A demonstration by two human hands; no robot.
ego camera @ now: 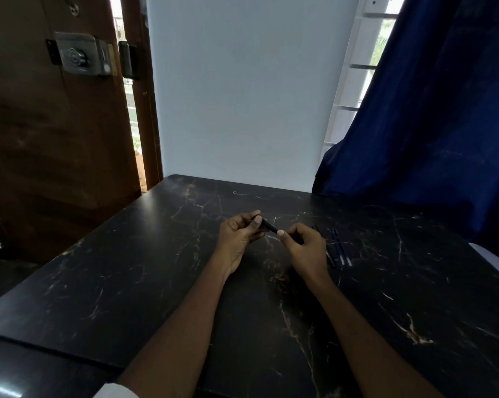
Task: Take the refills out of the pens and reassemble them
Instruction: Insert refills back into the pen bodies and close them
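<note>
A black pen (269,225) is held above the table between both hands. My left hand (239,238) grips its far left end with thumb and fingers. My right hand (304,248) pinches its near right end; that end is hidden inside the fingers. Just right of my right hand, two thin blue refills (341,248) lie side by side on the table. A dark pen part (317,228) lies beside them, partly hidden by my right hand.
The black marble-patterned table (185,282) fills the lower view. A blue curtain (429,110) hangs over its far right corner. A wooden door (55,124) stands at the left, a white wall behind.
</note>
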